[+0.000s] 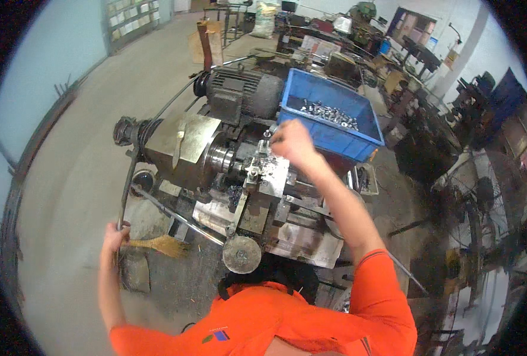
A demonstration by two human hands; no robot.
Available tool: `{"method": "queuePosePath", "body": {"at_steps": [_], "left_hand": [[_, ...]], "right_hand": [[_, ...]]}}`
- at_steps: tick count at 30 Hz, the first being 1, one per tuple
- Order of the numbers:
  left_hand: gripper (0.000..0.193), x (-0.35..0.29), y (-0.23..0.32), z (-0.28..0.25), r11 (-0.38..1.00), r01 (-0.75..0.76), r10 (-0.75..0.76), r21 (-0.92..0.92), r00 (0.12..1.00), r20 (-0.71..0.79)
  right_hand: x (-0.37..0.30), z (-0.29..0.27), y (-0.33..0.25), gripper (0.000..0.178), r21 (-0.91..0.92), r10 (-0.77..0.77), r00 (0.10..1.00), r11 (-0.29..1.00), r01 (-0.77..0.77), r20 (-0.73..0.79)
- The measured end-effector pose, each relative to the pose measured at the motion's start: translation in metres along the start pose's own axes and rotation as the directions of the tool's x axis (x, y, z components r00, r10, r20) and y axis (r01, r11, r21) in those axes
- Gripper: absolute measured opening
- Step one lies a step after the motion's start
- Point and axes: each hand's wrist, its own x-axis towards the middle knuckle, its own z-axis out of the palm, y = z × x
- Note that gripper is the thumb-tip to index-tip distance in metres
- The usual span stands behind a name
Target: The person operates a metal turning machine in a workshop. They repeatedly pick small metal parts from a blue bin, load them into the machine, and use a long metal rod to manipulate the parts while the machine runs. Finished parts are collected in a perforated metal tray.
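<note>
I am clamping my left hand on the long dark steel lever; my right hand, fingers pinched together, is hovering over the grey tool block.

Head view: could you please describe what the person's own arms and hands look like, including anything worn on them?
Both hands, left hand and right hand, are bare, with no gloves. The forearms are bare too. The person wears a bright orange shirt with short sleeves ending near the elbow; the right sleeve has a thin dark-edged hem. A small multicoloured emblem sits on the shirt.
</note>
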Motion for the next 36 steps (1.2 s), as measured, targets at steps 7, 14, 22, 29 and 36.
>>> {"method": "queuePosePath", "body": {"at_steps": [7,14,22,29,36], "left_hand": [[0.029,0.025,-0.021,0.011,0.936,-0.087,0.076,-0.34,0.996,-0.046],[0.04,0.051,-0.039,0.007,0.923,-0.039,0.024,-0.384,0.999,-0.045],[0.056,0.055,-0.051,-0.01,0.914,0.017,0.114,-0.406,0.949,0.295],[0.051,0.029,-0.025,0.002,0.962,0.051,-0.035,-0.267,0.997,0.066],[0.049,0.031,-0.022,0.001,0.964,0.026,-0.012,-0.263,0.998,0.056]], "right_hand": [[-0.054,-0.053,0.055,0.055,0.173,0.229,0.902,0.969,-0.176,-0.366],[-0.277,-0.048,0.083,0.044,0.323,0.645,0.741,0.752,-0.574,-0.187],[-0.565,0.013,0.007,0.03,-0.005,0.862,0.487,0.492,-0.87,0.138],[-0.564,0.035,-0.014,0.034,-0.177,0.901,0.378,0.416,-0.892,0.212],[-0.519,0.059,0.017,0.031,-0.56,0.87,0.046,0.355,-0.748,0.491]]}}
